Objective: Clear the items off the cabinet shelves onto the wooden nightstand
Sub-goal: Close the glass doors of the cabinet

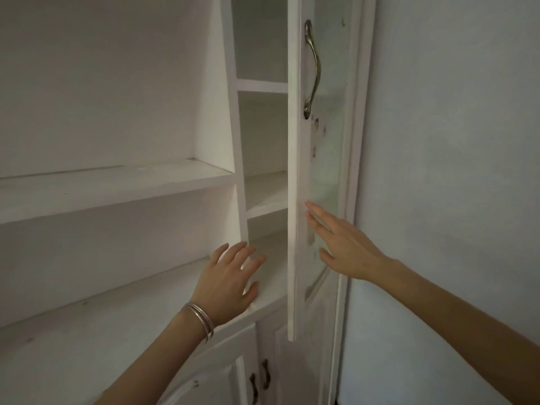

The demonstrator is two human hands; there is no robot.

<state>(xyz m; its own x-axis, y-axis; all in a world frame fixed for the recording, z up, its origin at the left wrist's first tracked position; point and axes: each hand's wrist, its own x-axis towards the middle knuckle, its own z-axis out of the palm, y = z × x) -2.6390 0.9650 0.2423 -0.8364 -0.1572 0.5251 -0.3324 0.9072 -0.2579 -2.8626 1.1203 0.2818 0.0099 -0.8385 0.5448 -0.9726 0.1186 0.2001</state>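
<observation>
1. Nearest the camera, two bare forearms are reaching up towards a white cabinet, with the bangles [201, 320] sitting on the left wrist.
2. The left hand [225, 282] is hovering over the ledge [87, 331] at the foot of the narrow compartment. Its fingers are spread apart and holding nothing. I cannot tell whether the thumb is touching the ledge.
3. The right hand [347, 247] is lying flat on the outer glass face of the open door [293, 200], well below the handle [312, 68]. Its fingers are straight and close together, with the thumb standing apart.
4. Nothing is showing on the wide shelf [117, 188] or on the narrow shelves [266, 197], though their back corners are lying in shade. The nightstand is not showing in this view.
5. Judging by that, the clearing is looking finished or close to it. The step in hand seems to be a last check of the compartment, with the right hand steadying the door or getting ready to push it.
6. The next move is calling for the left hand to be drawn clear of the opening before the door swings. If anything is hiding in the shade, that hand should be feeling along the ledge first.
</observation>
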